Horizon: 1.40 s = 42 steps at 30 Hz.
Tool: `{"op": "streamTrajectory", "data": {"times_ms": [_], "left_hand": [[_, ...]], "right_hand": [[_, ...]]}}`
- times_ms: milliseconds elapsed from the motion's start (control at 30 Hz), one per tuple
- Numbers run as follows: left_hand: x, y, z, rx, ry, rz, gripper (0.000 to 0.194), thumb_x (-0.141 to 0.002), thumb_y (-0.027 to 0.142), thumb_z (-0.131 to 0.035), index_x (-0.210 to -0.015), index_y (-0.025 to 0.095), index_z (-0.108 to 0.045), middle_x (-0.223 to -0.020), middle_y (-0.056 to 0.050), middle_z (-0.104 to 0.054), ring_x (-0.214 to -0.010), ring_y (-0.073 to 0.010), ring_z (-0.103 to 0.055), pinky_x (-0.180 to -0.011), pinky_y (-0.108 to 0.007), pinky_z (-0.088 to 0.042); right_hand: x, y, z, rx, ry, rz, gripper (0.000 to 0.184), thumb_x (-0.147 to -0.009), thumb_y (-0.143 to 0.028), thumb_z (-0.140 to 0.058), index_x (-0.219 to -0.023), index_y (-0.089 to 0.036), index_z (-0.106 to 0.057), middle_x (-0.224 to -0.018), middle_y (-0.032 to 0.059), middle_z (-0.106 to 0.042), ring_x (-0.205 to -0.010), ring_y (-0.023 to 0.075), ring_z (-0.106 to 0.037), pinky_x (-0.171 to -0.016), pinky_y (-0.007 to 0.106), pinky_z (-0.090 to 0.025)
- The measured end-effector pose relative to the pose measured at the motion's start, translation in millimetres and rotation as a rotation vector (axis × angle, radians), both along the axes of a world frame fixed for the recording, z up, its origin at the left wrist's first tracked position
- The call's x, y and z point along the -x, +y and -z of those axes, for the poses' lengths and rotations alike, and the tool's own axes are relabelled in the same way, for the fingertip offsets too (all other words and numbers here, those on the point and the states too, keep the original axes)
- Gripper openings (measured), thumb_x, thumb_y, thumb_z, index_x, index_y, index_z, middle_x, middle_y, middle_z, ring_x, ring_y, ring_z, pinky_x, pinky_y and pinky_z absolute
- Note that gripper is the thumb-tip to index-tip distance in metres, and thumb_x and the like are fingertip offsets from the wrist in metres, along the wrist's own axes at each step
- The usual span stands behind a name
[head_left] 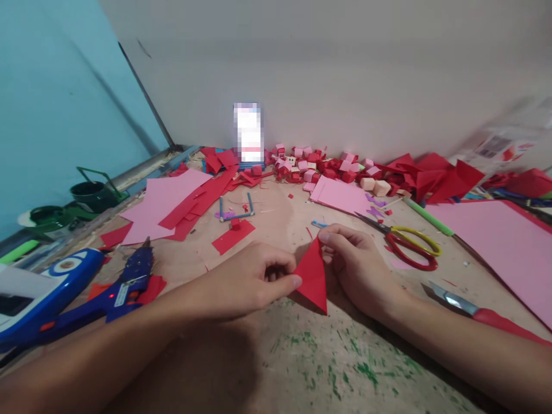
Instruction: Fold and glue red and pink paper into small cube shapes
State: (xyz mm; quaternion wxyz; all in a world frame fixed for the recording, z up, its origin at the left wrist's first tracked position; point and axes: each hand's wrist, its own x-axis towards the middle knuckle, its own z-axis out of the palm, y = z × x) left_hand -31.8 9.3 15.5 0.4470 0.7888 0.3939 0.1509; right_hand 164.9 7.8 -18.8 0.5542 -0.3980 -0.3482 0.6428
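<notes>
A folded piece of red paper (314,280), roughly triangular, is held between both hands above the table. My left hand (259,279) pinches its left edge between thumb and fingers. With thumb and forefinger, my right hand (356,259) grips the paper near its upper corner. Just beyond the right hand lies a small blue object (319,224), partly hidden. Scissors (414,247) with one red and one yellow handle rest to the right. Nearer me on that side is a knife (457,302) with a red handle, partly behind my forearm.
A blue glue gun (116,296) lies left, beside a blue-and-white device (64,282). Pink sheets (168,195) and a pink stack (340,195) lie farther back. Several small paper cubes (330,172) are heaped by the wall, near a lit phone (249,132).
</notes>
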Motion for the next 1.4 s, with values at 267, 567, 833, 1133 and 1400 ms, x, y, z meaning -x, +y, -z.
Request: {"op": "streamTrajectory", "data": {"times_ms": [267,567,833,1133,1400], "left_hand": [[-1,1,-1.2,-0.005,-0.134,-0.214,0.033,-0.099,0.032,-0.057,-0.069,0.017,-0.057,-0.063,0.004,-0.053,-0.060,-0.0116,-0.051,-0.058,-0.025,-0.037],[2,7,-1.4,-0.054,-0.196,-0.278,0.030,-0.098,0.027,-0.059,-0.069,0.016,-0.060,-0.062,0.005,-0.055,-0.057,-0.0096,-0.051,-0.054,-0.023,-0.037],[3,6,4.1,-0.079,-0.280,-0.317,0.030,-0.097,0.026,-0.059,-0.068,0.017,-0.059,-0.062,0.004,-0.055,-0.056,-0.0094,-0.052,-0.054,-0.023,-0.040],[4,8,5.0,-0.019,-0.319,-0.334,0.028,-0.098,0.032,-0.061,-0.074,0.017,-0.061,-0.064,0.004,-0.056,-0.056,-0.0095,-0.052,-0.054,-0.022,-0.041],[1,10,7.6,0.097,-0.292,-0.335,0.035,-0.099,0.039,-0.059,-0.072,0.017,-0.060,-0.060,0.003,-0.058,-0.051,-0.0097,-0.052,-0.049,-0.022,-0.039]], "right_hand": [[-2,-2,2.7,-0.018,-0.038,-0.198,0.026,-0.079,-0.040,-0.091,-0.074,-0.017,-0.079,-0.069,0.0012,-0.070,-0.059,0.0120,-0.062,-0.062,0.025,-0.055],[-4,0,5.0,-0.060,-0.070,-0.279,0.027,-0.083,-0.042,-0.088,-0.078,-0.015,-0.084,-0.067,0.0068,-0.078,-0.059,0.0142,-0.073,-0.069,0.026,-0.062],[-2,-1,5.2,-0.039,0.010,-0.261,0.023,-0.080,-0.037,-0.091,-0.077,-0.016,-0.083,-0.069,0.0072,-0.080,-0.060,0.0132,-0.074,-0.067,0.023,-0.062],[-5,0,10.2,-0.068,-0.060,-0.257,0.025,-0.084,-0.040,-0.088,-0.080,-0.015,-0.083,-0.073,0.0083,-0.081,-0.063,0.0153,-0.076,-0.066,0.024,-0.060],[-6,1,8.5,-0.078,-0.102,-0.285,0.027,-0.084,-0.042,-0.087,-0.080,-0.016,-0.082,-0.073,0.0070,-0.081,-0.066,0.0152,-0.078,-0.067,0.023,-0.060]]}}
